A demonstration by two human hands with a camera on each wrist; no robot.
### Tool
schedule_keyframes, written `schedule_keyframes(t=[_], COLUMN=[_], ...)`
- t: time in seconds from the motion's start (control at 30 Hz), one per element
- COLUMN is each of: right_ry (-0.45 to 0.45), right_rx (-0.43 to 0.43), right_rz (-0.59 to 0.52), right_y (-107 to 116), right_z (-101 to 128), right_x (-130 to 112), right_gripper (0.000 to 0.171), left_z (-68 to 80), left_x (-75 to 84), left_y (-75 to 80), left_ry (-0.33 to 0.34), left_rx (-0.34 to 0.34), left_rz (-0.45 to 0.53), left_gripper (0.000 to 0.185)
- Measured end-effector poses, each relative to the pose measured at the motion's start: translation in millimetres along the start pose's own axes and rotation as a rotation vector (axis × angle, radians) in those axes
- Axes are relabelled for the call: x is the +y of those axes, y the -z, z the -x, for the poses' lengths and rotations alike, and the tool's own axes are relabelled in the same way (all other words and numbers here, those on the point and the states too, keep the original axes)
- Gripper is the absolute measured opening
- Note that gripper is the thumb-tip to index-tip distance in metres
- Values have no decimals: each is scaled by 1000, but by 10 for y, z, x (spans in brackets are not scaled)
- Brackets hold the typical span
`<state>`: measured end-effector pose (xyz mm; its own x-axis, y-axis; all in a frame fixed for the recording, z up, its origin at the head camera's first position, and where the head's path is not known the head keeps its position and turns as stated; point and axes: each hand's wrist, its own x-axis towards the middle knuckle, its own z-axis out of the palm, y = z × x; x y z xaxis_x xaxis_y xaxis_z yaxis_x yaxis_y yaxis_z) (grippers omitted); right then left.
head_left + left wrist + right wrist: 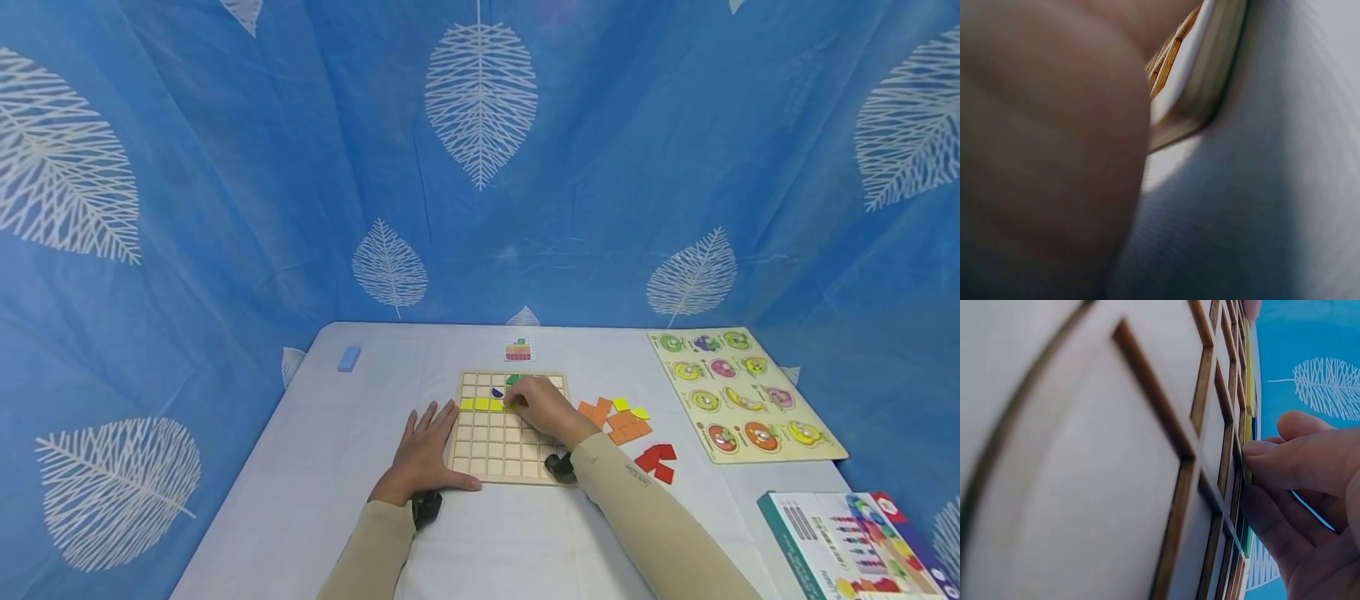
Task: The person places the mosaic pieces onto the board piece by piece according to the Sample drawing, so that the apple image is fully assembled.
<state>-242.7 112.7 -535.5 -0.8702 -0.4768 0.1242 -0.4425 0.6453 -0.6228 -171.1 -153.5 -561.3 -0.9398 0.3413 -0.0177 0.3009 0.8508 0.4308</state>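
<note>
Left hand (423,454): flat, fingers spread, steadying the wooden grid board (508,427) at its left edge.
Right hand (543,408): fingertips pinch a yellow tile (508,405) on the board's second row.
Board: table centre.

A square wooden grid board (498,446) lies flat on the table, a row of yellow tiles (483,404) being seated across its upper cells, with a dark blue piece (497,392) and a green piece (513,380) set above.
</note>
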Motion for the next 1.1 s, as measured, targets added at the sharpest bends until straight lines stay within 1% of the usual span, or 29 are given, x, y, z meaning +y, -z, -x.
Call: schedule_keyframes(t=[0.1,0.2,0.33,0.4,0.5,0.63,0.8,0.93,1.1], right_ry=[1,21,45,43,20,-27,-29,-46,-128], right_rx=[3,12,20,25,33,39,62,81,82], right_rz=[-1,-4,7,14,17,-13,-33,-44,-61], right_y=[10,21,32,39,54,103,212,321,466], right_z=[13,30,48,58,83,137,218,288,384], right_x=[-5,-10,-6,0,12,29,82,170,354], right_gripper=[28,28,26,25,24,21,17,16,17], left_z=[6,13,15,11,5,0,1,4,6], left_x=[9,14,12,6,-4,-14,-19,-7,5], left_y=[4,13,16,10,-3,-18,-26,-22,-22], left_ry=[2,0,-6,-8,-7,-4,-1,-1,-2], left_rx=[1,3,8,9,6,5,11,15,19], left_rz=[-1,2,11,5,-7,-13,-9,-3,-4], left_gripper=[141,141,140,141,141,142,142,142,142])
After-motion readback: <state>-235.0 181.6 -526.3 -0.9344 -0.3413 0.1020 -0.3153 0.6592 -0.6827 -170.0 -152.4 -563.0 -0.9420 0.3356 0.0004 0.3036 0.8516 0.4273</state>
